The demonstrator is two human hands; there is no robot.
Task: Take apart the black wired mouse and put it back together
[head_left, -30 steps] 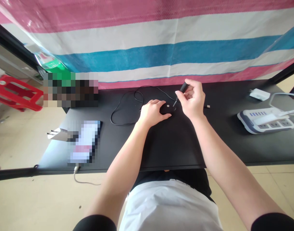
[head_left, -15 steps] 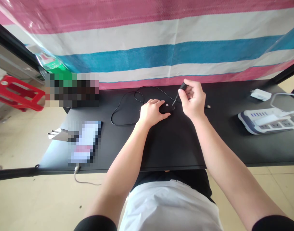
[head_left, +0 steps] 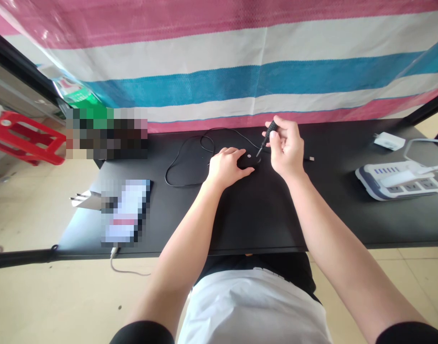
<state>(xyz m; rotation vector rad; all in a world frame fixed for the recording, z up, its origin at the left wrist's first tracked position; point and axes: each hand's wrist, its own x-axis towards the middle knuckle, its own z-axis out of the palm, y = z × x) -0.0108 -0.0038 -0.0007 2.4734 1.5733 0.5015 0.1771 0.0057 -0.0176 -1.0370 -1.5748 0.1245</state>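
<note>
A small black object (head_left: 249,161), most likely an overturned computer mouse, lies low against the black tabletop; a pale round spot shows on it. My left hand (head_left: 224,167) holds it down from the left, thumb and index finger parted around its near and far sides. Much of it is hidden under that hand. In my right hand (head_left: 286,145) a black screwdriver (head_left: 269,134) is gripped by its handle, thumb against it. The tool leans, its shaft pointing down and left, with the tip at the mouse's right end. Whether the tip sits in a screw I cannot tell.
A thin black cable (head_left: 176,162) loops across the black table (head_left: 261,215), and a USB plug (head_left: 309,158) lies beyond my right wrist. A power strip (head_left: 398,179) and white charger (head_left: 389,141) are at right; a phone (head_left: 127,210) and plug adapter (head_left: 86,199) at left.
My right hand has shifted slightly left, and more of the screwdriver's handle shows, with the fingers loosened behind it. The left hand and the mouse stay in place.
</note>
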